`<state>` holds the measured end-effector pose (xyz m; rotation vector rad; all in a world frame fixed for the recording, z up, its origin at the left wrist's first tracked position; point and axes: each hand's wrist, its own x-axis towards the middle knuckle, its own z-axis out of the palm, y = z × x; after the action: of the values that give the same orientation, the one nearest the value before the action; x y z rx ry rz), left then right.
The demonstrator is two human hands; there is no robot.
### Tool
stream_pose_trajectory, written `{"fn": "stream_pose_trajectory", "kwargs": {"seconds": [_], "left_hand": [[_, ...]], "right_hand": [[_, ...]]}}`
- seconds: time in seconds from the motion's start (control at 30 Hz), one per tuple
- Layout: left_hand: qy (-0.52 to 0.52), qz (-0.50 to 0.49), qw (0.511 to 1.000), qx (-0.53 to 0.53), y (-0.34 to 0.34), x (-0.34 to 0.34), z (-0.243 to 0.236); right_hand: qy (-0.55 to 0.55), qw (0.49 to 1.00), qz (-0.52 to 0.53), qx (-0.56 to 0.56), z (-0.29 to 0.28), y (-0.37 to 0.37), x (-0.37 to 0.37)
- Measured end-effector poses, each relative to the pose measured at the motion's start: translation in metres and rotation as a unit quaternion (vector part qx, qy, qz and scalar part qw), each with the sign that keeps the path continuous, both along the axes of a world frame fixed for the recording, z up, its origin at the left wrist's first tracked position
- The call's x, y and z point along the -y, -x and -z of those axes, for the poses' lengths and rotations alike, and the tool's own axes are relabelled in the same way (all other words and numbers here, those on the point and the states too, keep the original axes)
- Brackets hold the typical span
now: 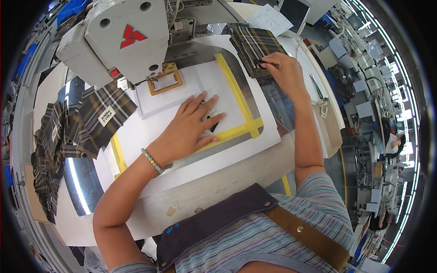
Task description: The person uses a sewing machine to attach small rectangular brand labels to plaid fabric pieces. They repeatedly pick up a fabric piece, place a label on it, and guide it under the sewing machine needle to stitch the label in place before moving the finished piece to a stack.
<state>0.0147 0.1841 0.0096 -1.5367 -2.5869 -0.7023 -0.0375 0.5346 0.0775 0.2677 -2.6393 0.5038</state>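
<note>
My left hand (189, 125) lies flat with its fingers spread on a white sheet (184, 175) edged with yellow tape (236, 98). Partly under its fingers are a few small black-and-white labels (212, 123). At the upper right, my right hand (286, 73) pinches the near edge of a plaid fabric piece (264, 43) on a neat stack of dark plaid pieces. How many layers are between the fingers, I cannot tell. Ahead of my left hand, a small gold-coloured frame (165, 82) sits under the sewing machine's head (123, 41).
More plaid pieces (107, 113) with white labels lie heaped at the left, hanging over the table's edge. Green-handled snips (318, 91) and loose labels (324, 110) lie right of the stack. Papers (269, 19) and a screen (294, 14) stand behind it.
</note>
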Motion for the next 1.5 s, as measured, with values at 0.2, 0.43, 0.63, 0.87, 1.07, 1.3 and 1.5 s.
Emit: {"fn": "stream_pose_trajectory", "kwargs": {"seconds": [0.2,0.43,0.63,0.87,1.07,1.3,1.5], "left_hand": [[-0.009,0.025,0.997,0.078,-0.003,0.028,0.002],[-0.013,0.005,0.997,0.081,-0.04,0.062,-0.023],[-0.039,-0.021,0.996,0.079,-0.048,0.068,-0.026],[-0.078,-0.028,0.995,0.06,-0.05,0.064,-0.028],[-0.081,-0.025,0.995,0.057,-0.049,0.065,-0.029],[-0.106,-0.029,0.994,0.026,-0.043,0.063,-0.04],[-0.097,-0.006,0.994,-0.052,-0.037,0.043,-0.042]], "right_hand": [[-0.005,0.999,-0.03,-0.017,-0.002,0.001,-0.006],[0.098,0.993,-0.028,0.063,-0.002,0.014,-0.031],[0.236,0.95,-0.001,0.206,-0.013,0.038,-0.061],[0.164,0.955,0.005,0.246,-0.023,0.043,-0.068],[0.265,0.945,0.022,0.191,-0.027,0.059,-0.088],[0.25,0.956,0.01,-0.155,-0.052,0.097,-0.077],[-0.014,0.993,-0.108,-0.049,-0.033,0.06,0.042]]}}
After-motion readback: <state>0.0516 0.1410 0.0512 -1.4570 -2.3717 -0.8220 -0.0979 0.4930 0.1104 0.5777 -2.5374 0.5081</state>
